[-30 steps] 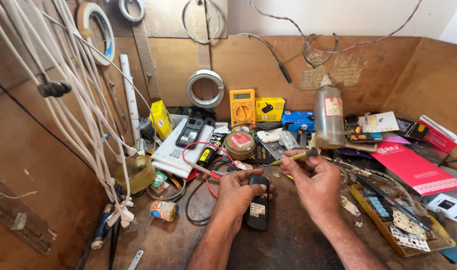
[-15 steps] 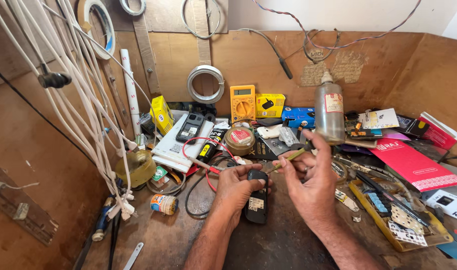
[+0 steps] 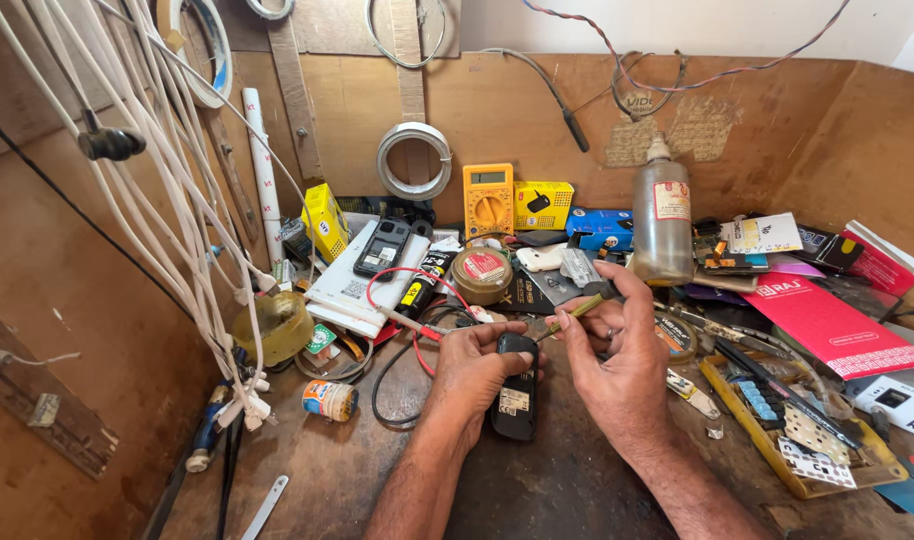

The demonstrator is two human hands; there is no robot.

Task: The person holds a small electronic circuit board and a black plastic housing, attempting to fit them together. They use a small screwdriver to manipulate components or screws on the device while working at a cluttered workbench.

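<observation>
Two hands: left hand (image 3: 474, 362) pins black phone (image 3: 515, 398) on bench (image 3: 577, 490); right hand (image 3: 617, 355) fingers pinch screwdriver (image 3: 574, 310), tip probably at phone top; press straight, steady.

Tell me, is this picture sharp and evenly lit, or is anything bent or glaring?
Head view: sharp, even daylight; soft shadow under both hands around the black phone; wide lens bows the white cables at the left edge; no harsh glare.

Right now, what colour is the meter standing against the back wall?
The meter is orange-yellow with a grey screen, seen in the head view.
</observation>
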